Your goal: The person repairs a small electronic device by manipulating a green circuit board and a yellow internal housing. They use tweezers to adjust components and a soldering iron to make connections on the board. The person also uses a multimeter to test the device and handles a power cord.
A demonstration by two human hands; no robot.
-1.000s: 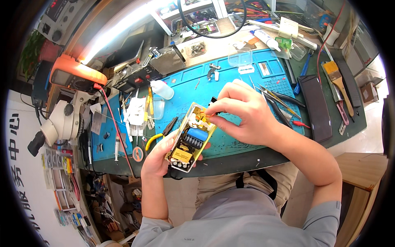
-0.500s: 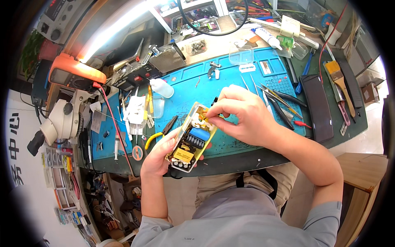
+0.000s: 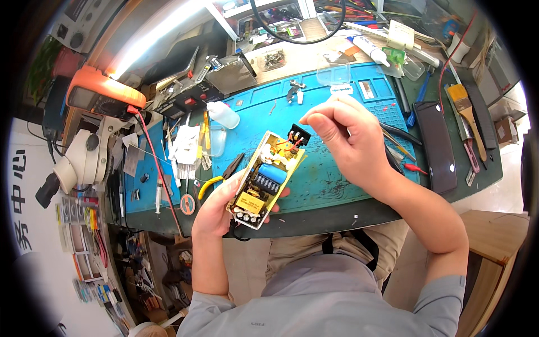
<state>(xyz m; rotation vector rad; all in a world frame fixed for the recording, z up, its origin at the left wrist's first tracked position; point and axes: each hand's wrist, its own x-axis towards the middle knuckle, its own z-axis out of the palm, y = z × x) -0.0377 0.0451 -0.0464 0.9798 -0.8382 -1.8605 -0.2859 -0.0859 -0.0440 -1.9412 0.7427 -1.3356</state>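
Observation:
An opened power adapter (image 3: 247,194) is tilted in my left hand (image 3: 216,210), its thumb and fingers wrapped round the casing. Inside show a blue capacitor, a dark finned part and a yellow transformer. A black socket (image 3: 301,135) sticks out at the far end on red wires. My right hand (image 3: 351,137) hovers just beyond and right of that socket, its fingers curled and thumb and forefinger close together. Anything in that pinch is too small to make out. Pliers with yellow handles (image 3: 212,182) lie left of the adapter on the blue mat (image 3: 331,191).
An orange multimeter (image 3: 104,95) and a white microscope (image 3: 76,160) stand at the left. A squeeze bottle (image 3: 223,115) lies behind the adapter. At the right are a dark phone (image 3: 435,149) and a brush (image 3: 460,101). A small clamp-like part (image 3: 295,91) lies farther back.
My right hand has drawn back to the right, off the adapter's far end. The black socket and its red wires now show. The adapter has shifted slightly farther away.

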